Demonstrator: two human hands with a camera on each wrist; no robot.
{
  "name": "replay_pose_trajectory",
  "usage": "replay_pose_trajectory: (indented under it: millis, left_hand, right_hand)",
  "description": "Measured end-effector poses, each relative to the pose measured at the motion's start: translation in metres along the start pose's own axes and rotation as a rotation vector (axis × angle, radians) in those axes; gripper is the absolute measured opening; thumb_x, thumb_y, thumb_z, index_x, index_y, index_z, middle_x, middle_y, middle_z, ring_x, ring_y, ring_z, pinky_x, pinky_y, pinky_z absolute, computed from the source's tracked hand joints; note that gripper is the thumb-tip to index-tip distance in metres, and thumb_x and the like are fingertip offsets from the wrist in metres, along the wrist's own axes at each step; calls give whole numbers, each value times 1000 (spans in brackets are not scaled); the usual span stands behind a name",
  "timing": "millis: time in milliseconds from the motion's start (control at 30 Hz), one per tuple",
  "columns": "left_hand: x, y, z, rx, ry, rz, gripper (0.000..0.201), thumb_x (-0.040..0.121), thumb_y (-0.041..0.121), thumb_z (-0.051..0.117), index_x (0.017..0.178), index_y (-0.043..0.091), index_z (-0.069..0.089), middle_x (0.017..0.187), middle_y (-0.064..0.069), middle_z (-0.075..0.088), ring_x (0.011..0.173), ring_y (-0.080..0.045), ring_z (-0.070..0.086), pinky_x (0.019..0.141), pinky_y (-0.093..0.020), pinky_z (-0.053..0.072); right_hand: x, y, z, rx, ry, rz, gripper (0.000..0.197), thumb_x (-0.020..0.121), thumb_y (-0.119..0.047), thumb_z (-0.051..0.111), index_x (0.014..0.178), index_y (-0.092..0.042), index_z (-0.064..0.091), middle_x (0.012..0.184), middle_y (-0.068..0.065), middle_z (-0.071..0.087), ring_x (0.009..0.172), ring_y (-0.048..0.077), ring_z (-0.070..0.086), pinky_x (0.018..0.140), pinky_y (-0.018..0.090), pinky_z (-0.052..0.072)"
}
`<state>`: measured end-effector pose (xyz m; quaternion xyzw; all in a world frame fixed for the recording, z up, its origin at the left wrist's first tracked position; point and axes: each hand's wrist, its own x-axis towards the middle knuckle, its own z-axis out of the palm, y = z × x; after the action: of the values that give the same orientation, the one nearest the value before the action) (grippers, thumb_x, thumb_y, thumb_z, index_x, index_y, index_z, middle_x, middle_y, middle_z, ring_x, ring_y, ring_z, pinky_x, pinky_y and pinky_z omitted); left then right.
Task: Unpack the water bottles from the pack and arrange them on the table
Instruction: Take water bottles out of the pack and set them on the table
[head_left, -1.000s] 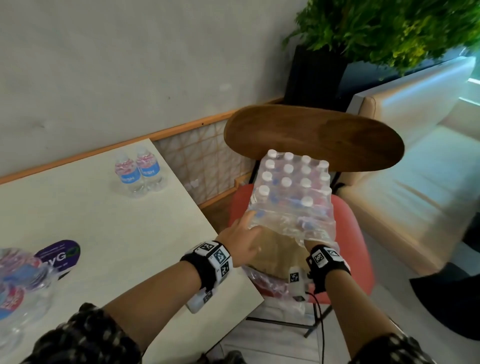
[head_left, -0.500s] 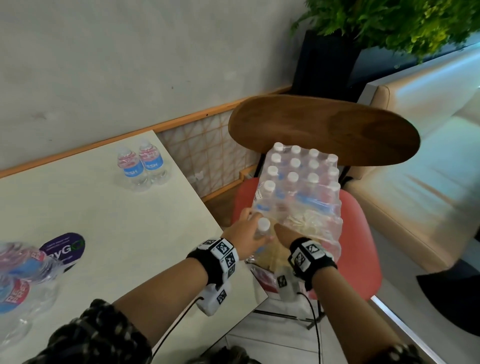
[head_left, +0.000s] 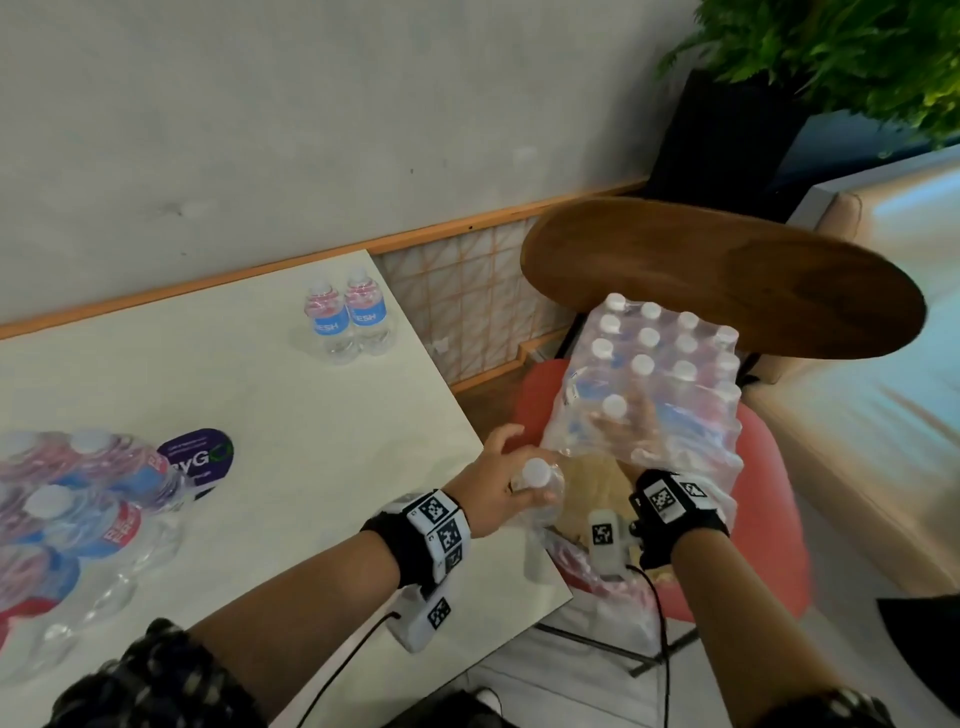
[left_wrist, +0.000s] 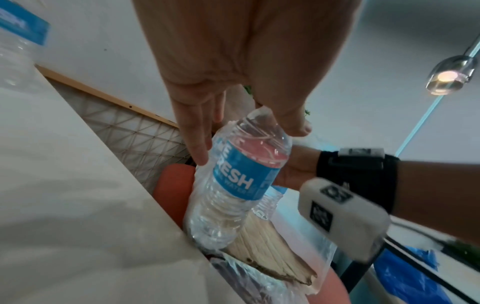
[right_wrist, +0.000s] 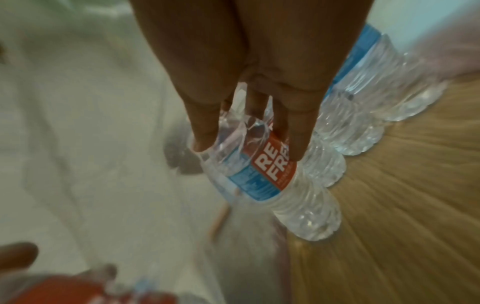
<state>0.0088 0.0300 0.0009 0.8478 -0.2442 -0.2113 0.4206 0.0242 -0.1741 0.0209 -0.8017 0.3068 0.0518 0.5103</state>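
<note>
On the pale tabletop stand two water bottles. The person's left hand grips a bottle near the tabletop's edge. Their right hand reaches inside the shrink-wrapped pack on a red chair, fingers round another bottle; loose film could snag it.

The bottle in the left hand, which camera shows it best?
The left wrist view: the bottle fills the frame, blue label readable, held near its top by the left hand. The head view shows only its white cap and shoulder within that hand. The right wrist view doesn't clearly show it.
</note>
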Motion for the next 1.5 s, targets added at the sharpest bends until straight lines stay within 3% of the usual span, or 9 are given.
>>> replay_pose_trajectory:
  millis: [100,233,367,467,533,667,933,1167,1500]
  left_hand:
    - [-25,-3,-18,-121,35,20,47,86,34,67,129,23,53,140,-1,43,128,-15,44,105,-23,33]
    - [-66,-12,-52,-155,19,10,43,85,43,65,125,33,53,124,6,59,114,-18,55,100,-31,45]
    - [-120,-33,-89,-25,-21,-31,42,85,40,66,125,30,55,123,10,59,110,-10,55,96,-24,43]
    - [-165,-65,-108,121,-97,-117,46,87,44,62,130,29,52,127,7,57,110,-9,52,91,-20,38]
    - [-193,-85,-122,136,-104,-171,46,88,46,60,129,29,50,128,4,58,111,-13,54,91,-23,40]
    - [-239,-107,-148,200,-95,-214,45,88,49,58,129,31,50,126,7,58,107,-13,55,87,-23,40]
    - [-310,-136,-192,316,-143,-282,47,86,51,59,130,37,48,126,6,59,107,-15,56,94,-32,45]
    - [-356,-155,-202,294,-135,-290,50,84,46,64,130,35,49,127,10,58,109,-9,54,89,-22,42]
    - [-419,-186,-239,130,-79,-420,44,82,29,73,117,45,53,126,18,55,112,-2,51,90,-6,40]
  right_hand:
    - [-22,26,4,-52,35,53,52,93,-27,55,137,-2,42,137,21,46,111,27,49,94,44,44]
    - [-63,41,19,71,89,-76,50,76,-45,71,112,-11,64,104,10,68,100,30,63,89,49,52]
    - [-135,12,51,149,84,-301,21,86,-4,65,106,-4,62,85,0,61,83,16,58,65,6,49]
    - [-154,7,79,188,44,-375,23,86,-3,64,104,-16,59,83,-9,57,81,13,52,59,-1,42]
    - [-153,9,97,185,20,-428,23,85,-8,66,103,-21,61,88,-6,61,86,15,56,71,7,45]
    - [-163,8,142,149,-138,-464,33,81,-12,71,89,-42,63,95,-1,66,97,28,60,87,43,48]
    - [-188,-12,233,-24,-348,-468,25,84,-25,68,99,-43,59,108,-4,65,102,24,62,90,44,52]
    - [-197,-26,264,-40,-402,-464,25,75,-45,68,98,-49,57,109,-7,64,103,27,61,90,48,52]
    - [-198,-20,271,-36,-368,-470,24,84,-33,67,101,-47,57,110,-7,64,106,28,60,92,51,51]
